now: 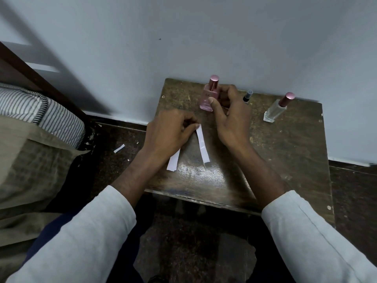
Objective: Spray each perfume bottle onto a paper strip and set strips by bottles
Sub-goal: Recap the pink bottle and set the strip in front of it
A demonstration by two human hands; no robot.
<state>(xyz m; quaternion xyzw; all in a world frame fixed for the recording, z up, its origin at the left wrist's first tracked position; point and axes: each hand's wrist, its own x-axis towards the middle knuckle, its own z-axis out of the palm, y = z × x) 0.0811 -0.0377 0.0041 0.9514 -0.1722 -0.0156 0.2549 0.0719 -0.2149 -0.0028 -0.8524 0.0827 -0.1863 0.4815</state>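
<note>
Two paper strips sit nearest on the worn wooden stool: a short strip poking out from under the left wrist, and a longer strip running near-to-far, its far end leaning slightly left and pinched at the left hand's fingertips. Left hand is curled, fingers closed on that far end; near end lies free on the wood, pointing back toward the person. Right hand is just right of the strip, fingers curled, thumb against the lower front of the pink perfume bottle; looks like a grasp, but the far-side fingers are hidden, so I can't tell how full the wrap is. Bottle stands upright, long axis vertical, cap on top, straight beyond the strip's far end and close to it. Right hand is clearly the nearer one to the bottle; left owns the strip. My read: next move depends on lining the nozzle up with the held strip end. Further right, well apart, a small dark-capped spray vial is partly hidden behind the right hand, then a clear square bottle with a pink cap stands near the wall.
</note>
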